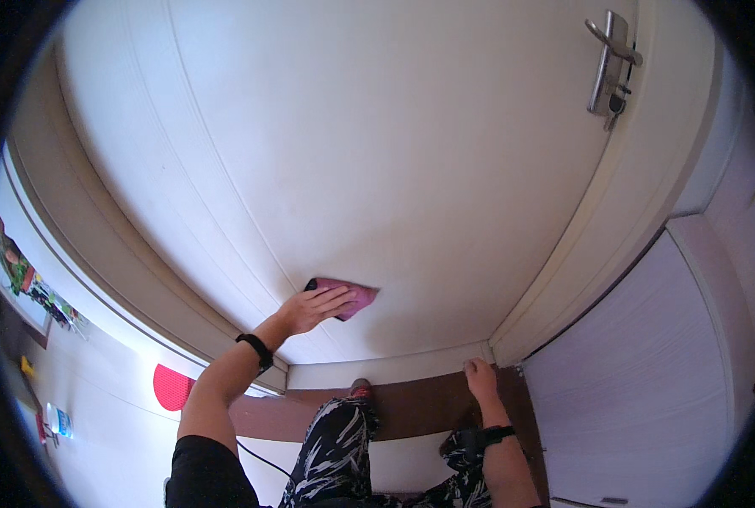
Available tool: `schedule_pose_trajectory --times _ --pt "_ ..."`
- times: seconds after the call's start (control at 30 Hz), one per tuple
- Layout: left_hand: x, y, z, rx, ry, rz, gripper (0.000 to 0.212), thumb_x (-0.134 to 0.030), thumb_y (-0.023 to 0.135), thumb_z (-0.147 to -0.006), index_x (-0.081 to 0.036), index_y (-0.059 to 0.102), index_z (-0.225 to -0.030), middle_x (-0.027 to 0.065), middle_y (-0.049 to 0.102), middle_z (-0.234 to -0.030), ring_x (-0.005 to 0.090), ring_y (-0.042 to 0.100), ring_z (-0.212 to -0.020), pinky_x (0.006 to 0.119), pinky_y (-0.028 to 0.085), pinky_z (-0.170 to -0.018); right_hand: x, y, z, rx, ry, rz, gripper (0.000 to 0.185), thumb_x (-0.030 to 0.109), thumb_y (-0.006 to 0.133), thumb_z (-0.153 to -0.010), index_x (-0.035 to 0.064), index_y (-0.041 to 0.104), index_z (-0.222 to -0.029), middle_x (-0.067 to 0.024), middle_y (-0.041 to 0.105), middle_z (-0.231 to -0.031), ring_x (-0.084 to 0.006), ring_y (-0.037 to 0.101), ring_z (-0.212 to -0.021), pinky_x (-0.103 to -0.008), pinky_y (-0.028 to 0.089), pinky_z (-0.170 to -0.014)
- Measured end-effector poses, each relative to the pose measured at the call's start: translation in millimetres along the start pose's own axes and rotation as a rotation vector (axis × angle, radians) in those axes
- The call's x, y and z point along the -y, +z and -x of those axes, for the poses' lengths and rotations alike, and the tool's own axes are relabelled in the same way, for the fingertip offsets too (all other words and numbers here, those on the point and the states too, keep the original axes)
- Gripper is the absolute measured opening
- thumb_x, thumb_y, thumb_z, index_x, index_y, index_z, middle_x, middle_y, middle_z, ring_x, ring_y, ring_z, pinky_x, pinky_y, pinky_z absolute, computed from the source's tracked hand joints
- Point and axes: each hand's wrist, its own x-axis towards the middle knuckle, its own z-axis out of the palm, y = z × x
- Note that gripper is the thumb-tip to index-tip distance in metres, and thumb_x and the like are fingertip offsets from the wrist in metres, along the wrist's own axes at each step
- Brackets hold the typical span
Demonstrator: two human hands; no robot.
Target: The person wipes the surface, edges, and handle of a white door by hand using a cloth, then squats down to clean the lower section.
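My left hand (314, 310) lies with fingers stretched out over a folded pinkish-purple cloth (362, 297). It presses the cloth flat on the lower part of a white panelled door (415, 190). Dark edging shows at one corner of the cloth, and part of the cloth is hidden beneath my fingers. Lower right, my right hand (481, 380) hangs near the foot of the door frame with its fingers curled in. Nothing shows in it. Each wrist wears a black band.
A metal lever handle (613, 47) with keys (615, 105) in its lock is at the door's upper right. A pale cabinet panel (631, 355) stands on the right. To the left are a red perforated object (173, 387) and a white-and-blue container (60, 420). A dark cable (264, 458) runs beside my leg.
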Motion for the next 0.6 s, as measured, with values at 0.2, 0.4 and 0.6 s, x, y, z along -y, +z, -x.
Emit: schedule_pose_trajectory --times 0.2,0.4,0.6 --pt "36.8 -31.6 29.8 -0.113 -0.365 -0.067 0.059 -0.018 0.057 -0.077 -0.027 0.044 -0.133 0.0005 0.037 -0.141 0.0209 0.035 -0.128 0.042 0.026 -0.105 -50.7 -4.9 7.7 0.136 0.216 -0.003 0.029 0.025 0.05 -0.09 -0.0008 0.062 -0.097 -0.0141 0.063 -0.086 -0.0214 0.06 -0.075 -0.0324 0.046 -0.067" --pt "122.5 -144.5 18.9 -0.588 -0.757 -0.169 0.061 -0.014 0.055 -0.072 -0.018 0.045 -0.133 0.0184 0.033 -0.14 0.0392 0.028 -0.13 0.053 0.019 -0.106 -47.4 -62.5 39.6 -0.008 0.36 -0.393 0.026 0.022 0.049 -0.091 -0.0002 0.062 -0.094 -0.0069 0.062 -0.08 -0.0145 0.056 -0.066 -0.0281 0.045 -0.059" --pt "135.7 -147.9 8.4 -0.868 -0.987 -0.134 0.061 -0.011 0.052 -0.073 -0.015 0.043 -0.134 0.0217 0.026 -0.143 0.0411 0.021 -0.132 0.055 0.014 -0.106 -109.1 -110.1 122.3 -0.171 0.198 -0.095 0.029 0.023 0.052 -0.088 -0.0035 0.063 -0.092 -0.0101 0.064 -0.076 -0.0157 0.059 -0.064 -0.0282 0.045 -0.053"
